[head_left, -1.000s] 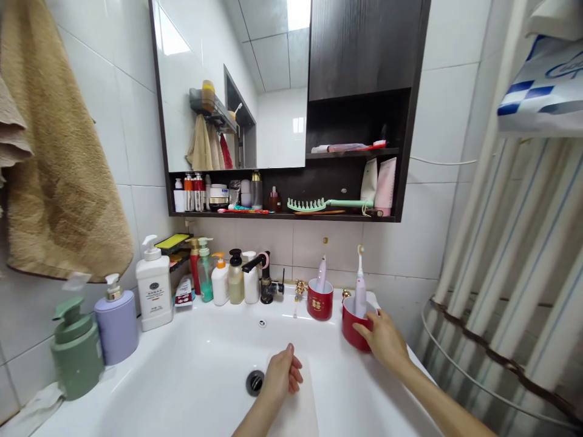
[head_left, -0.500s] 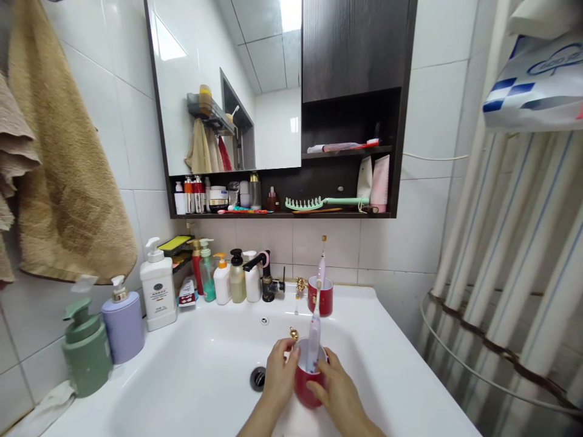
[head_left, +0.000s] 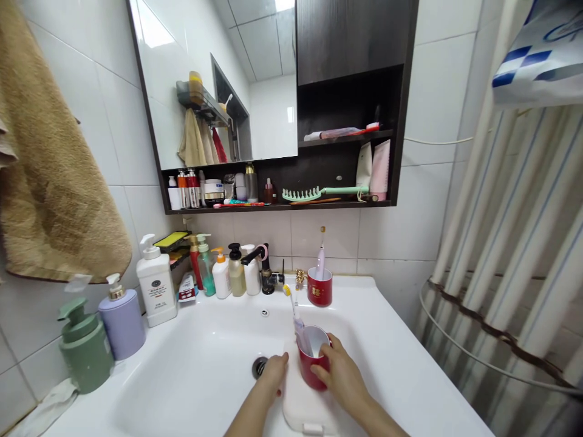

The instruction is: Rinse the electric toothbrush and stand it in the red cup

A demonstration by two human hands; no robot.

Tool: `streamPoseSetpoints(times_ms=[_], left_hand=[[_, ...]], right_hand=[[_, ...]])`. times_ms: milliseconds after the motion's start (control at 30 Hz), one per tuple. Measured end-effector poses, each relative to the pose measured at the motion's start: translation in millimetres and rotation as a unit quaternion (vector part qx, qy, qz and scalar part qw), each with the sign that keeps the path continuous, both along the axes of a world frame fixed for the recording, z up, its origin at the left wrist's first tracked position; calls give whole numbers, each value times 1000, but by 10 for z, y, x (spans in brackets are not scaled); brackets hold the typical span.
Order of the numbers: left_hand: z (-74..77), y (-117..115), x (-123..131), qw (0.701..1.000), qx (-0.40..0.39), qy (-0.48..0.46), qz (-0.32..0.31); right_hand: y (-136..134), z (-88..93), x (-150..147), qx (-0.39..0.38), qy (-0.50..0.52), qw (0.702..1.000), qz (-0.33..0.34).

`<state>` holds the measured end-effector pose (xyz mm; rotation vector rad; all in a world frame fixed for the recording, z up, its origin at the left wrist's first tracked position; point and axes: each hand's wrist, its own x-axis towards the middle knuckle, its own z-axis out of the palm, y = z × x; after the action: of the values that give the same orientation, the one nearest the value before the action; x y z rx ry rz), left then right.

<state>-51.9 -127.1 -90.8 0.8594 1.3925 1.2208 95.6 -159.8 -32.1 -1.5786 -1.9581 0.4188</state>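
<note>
My right hand (head_left: 342,368) is closed round the right side of a red cup (head_left: 311,371) with a white inside. A pale electric toothbrush (head_left: 301,331) leans to the left in this cup, its yellow-bristled head (head_left: 286,290) above the rim. Left of the cup is my left hand (head_left: 272,373), off the cup, its thumb raised and apart from the partly hidden fingers. That hand is close beside a white rounded case (head_left: 306,408), which lies under the cup; whether they touch I cannot tell.
A second red cup (head_left: 320,293) with another toothbrush (head_left: 320,264) stands on the back rim, right of the black faucet (head_left: 266,270). Pump bottles (head_left: 157,291) line the left and back of the white sink (head_left: 191,364). The dark mirror cabinet (head_left: 350,164) hangs above; pipes (head_left: 510,273) run at right.
My left hand has let go of the cup and moved slightly left and down. The toothbrush has tipped to the left in the cup. More of the white case shows beneath it.
</note>
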Motion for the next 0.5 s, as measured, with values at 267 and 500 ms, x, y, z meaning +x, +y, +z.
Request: streamPoseSetpoints(times_ms=[267,500], left_hand=[[582,16,236,976,203,-70,-40],[720,-239,338,949,270,20,-160]], right_hand=[[-33,-7,-37,-9,-40,999,-4],[-21,-43,-48,32,-53,998,2]])
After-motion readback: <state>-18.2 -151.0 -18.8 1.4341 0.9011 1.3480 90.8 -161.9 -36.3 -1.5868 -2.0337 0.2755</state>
